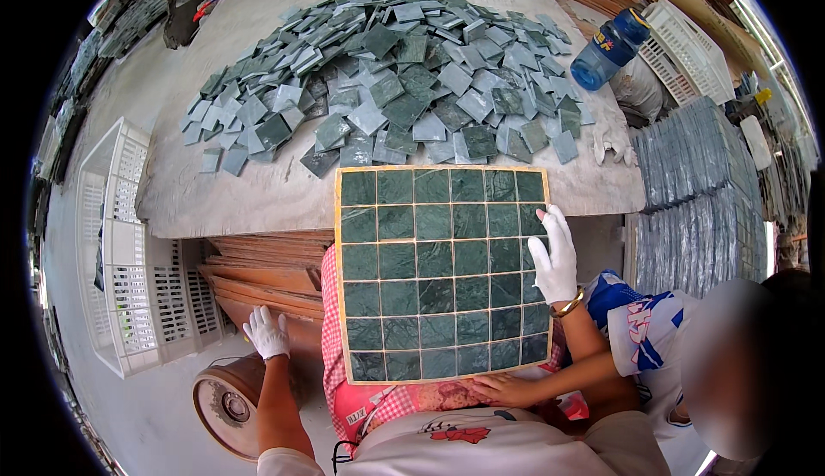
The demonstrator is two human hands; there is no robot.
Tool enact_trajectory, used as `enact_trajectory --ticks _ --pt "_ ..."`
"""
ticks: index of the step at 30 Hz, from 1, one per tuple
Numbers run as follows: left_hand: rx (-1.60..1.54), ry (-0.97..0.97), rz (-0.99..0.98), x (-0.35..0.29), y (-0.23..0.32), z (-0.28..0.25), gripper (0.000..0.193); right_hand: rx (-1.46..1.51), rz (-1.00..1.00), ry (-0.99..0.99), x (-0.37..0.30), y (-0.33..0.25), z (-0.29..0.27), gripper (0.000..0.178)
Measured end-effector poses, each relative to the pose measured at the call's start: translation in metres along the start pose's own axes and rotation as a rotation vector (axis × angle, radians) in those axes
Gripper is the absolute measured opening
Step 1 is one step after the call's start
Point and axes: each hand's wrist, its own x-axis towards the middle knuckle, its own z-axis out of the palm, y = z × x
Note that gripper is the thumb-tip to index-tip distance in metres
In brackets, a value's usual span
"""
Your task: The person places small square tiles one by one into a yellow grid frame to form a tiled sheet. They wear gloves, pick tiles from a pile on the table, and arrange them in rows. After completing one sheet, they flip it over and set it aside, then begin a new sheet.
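A square wooden-edged frame lies across my lap, its far edge against the table. Square dark green stone tiles fill it in a grid with thin pale gaps. My right hand, in a white glove with one bare fingertip, rests on the frame's right side, fingers stretched over the edge tiles. My left hand, also gloved, is away from the frame with fingers spread. It is beside the stacked brown boards and above a round brown bucket-like container; whether it touches either, I cannot tell.
Loose green tiles lie heaped on the worktable. A white plastic crate stands left. At right are a blue bottle, another white crate and stacked tile sheets. Beside me, another person's bare hand lies below the frame.
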Motion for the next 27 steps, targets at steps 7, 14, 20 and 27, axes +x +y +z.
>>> enact_trajectory --ticks 7,14,20,27 --pt "0.153 -0.105 0.272 0.016 -0.009 -0.031 0.047 0.035 -0.032 -0.060 0.004 -0.001 -0.010 0.041" --pt "0.043 -0.036 0.344 0.033 -0.023 -0.033 0.016 0.010 -0.007 -0.095 0.004 0.020 -0.037 0.038" --pt "0.051 0.050 -0.016 -0.010 -0.035 -0.036 0.024 0.296 0.322 0.103 -0.026 0.065 -0.051 0.033" --pt "-0.898 -0.140 -1.246 -0.061 -0.109 0.051 0.069 0.505 0.589 0.174 -0.058 0.086 -0.038 0.032"
